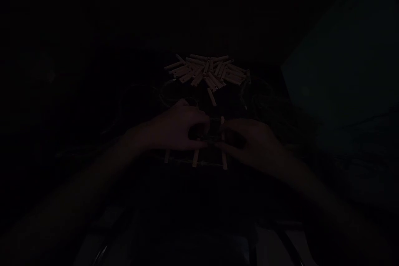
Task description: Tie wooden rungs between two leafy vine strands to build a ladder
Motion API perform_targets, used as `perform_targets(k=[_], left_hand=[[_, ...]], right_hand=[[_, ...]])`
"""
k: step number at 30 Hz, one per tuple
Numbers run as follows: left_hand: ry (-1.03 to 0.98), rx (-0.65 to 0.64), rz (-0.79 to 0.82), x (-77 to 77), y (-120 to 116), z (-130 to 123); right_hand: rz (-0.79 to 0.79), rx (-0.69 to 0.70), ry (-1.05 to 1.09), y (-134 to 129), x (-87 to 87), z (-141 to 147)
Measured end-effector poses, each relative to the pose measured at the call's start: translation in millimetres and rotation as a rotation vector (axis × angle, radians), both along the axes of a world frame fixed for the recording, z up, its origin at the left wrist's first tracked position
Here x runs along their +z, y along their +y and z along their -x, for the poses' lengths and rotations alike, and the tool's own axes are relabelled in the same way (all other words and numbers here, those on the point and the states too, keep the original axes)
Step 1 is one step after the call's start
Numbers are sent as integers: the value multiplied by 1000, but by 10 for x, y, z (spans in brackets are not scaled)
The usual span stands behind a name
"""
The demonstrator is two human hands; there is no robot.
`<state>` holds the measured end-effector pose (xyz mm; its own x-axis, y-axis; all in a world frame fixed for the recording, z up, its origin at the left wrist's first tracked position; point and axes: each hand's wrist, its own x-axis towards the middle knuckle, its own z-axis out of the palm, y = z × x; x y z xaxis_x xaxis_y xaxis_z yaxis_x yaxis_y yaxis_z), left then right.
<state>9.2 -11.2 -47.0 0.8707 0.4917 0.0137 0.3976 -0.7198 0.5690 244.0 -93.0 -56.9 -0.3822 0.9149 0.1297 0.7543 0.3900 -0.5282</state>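
Observation:
The view is very dark. Several flat wooden slats with holes at their ends are strung on thin cord like a small ladder. My left hand (pixel 182 126) curls over the middle slat (pixel 195 158), thumb and fingers bent around the cord (pixel 213 138). My right hand (pixel 249 135) is at the right slat (pixel 223 160), its thumb and fingertips close to the left thumb and on the same cord. Another slat (pixel 167 156) shows partly from under my left hand. The exact grip of the fingertips is hard to make out.
Beyond my hands lies a heap of loose wooden slats (pixel 205 70), with a single slat (pixel 212 97) just in front of it. Loose cord (pixel 163 91) loops to the left of the heap, and a cord end (pixel 245 99) lies to the right.

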Motion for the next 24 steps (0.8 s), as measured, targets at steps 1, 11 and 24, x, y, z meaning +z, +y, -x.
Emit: perform_targets(k=[1,11,24], left_hand=[[1,-3,-5,-2,-4,-3],[-1,-5,-64,2,-44,-8],[-3,5,-28,1,-39,-20]], right_hand=[[-3,-2,0,-2,2,2],[14,-16,10,-11,13,10],[31,-41,-13,-11,1,3]])
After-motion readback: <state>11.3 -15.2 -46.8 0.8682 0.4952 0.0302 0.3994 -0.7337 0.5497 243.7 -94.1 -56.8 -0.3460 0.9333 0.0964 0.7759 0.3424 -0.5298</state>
